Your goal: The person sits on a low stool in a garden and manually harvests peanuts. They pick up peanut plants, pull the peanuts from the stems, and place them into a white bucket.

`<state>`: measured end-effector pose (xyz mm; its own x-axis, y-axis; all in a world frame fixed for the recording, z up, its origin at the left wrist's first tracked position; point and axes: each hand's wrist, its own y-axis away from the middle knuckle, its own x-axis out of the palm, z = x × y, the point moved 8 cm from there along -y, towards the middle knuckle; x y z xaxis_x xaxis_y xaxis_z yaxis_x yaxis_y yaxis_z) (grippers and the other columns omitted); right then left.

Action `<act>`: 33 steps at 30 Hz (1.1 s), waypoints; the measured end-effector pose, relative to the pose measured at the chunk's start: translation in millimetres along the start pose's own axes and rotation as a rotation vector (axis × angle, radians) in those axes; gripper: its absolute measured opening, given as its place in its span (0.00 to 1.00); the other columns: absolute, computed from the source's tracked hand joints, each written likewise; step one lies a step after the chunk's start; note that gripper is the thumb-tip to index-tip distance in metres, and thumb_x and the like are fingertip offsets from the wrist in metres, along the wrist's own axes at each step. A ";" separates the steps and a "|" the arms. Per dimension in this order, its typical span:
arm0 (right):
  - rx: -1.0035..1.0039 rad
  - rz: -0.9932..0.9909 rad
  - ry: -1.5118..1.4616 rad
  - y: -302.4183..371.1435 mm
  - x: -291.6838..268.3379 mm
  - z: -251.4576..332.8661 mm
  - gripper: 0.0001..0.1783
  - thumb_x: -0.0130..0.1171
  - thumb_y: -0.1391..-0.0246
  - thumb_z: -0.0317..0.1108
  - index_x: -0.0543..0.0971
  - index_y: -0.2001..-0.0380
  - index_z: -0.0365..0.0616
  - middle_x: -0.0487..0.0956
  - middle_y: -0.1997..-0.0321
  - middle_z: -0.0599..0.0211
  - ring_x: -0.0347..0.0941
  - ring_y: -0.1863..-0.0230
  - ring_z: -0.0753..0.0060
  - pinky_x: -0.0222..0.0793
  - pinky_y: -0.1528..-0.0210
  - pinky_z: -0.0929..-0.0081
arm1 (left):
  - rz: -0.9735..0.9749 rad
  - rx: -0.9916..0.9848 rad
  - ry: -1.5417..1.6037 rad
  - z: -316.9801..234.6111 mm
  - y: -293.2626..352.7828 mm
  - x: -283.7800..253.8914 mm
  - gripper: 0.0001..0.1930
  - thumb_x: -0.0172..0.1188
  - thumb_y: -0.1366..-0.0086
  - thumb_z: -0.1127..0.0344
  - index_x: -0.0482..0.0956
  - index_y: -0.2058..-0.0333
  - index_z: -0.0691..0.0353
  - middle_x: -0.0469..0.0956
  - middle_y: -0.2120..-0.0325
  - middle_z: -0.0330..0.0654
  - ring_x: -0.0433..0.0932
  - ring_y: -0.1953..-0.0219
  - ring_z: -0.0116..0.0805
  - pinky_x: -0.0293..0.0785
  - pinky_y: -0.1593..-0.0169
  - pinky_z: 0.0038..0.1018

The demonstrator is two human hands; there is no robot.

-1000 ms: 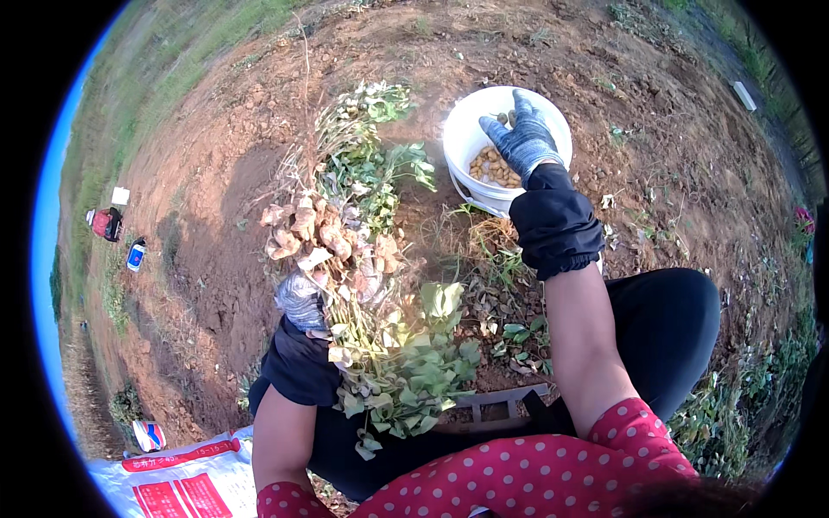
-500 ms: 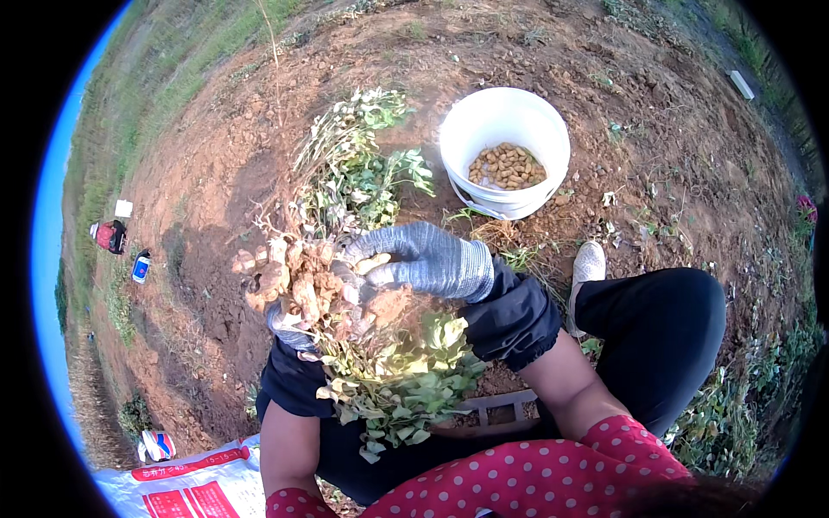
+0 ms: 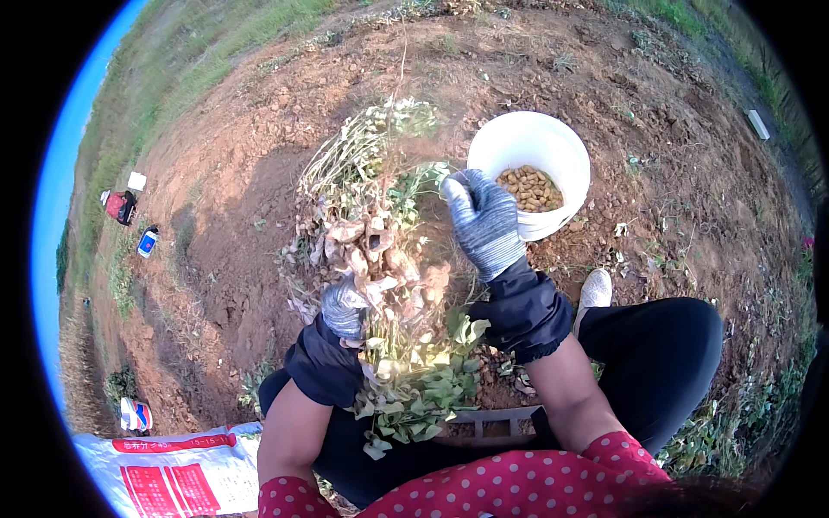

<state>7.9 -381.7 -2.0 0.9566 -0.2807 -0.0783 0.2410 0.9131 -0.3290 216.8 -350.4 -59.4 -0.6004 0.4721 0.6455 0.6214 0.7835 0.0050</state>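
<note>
In a grey knitted glove, my left hand [image 3: 344,306] is wrapped round the stems of a peanut plant [image 3: 419,401]. Clustered pods and soil-crusted roots [image 3: 376,250] point away from me, while the leaves hang toward my lap. My right hand [image 3: 485,220], gloved alike, is at the left rim of a white bucket [image 3: 528,129]. Its fingers are curled in; what they hold, if anything, is hidden. Loose peanuts [image 3: 531,188] cover the bottom of the bucket.
More pulled peanut plants [image 3: 358,160] lie in a heap beyond my left hand. A printed white and red sack [image 3: 173,475] is at the lower left. Farther left are a blue and white container [image 3: 148,242] and a person [image 3: 118,205] near the field's edge.
My right hand has left the pods, where a peanut showed between its fingers, and moved right to the bucket's edge. My left hand, still gripping the plant, has shifted slightly right in view.
</note>
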 end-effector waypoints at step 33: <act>0.174 0.234 -0.705 39.2 40.2 21.0 0.09 0.57 0.50 0.27 0.70 0.66 0.43 0.74 0.65 0.70 0.70 0.65 0.81 0.67 0.63 0.81 | -0.269 0.092 -0.369 -8.5 -20.3 35.9 0.26 0.58 0.43 0.64 0.64 0.46 0.64 0.70 0.54 0.38 0.69 0.53 0.28 0.66 0.51 0.25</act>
<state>59.2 -351.0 1.8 0.8501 0.1278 0.5108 -0.0144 0.9753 -0.2202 186.9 -352.8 -29.9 -0.8835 0.3460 0.3156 0.3816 0.9226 0.0566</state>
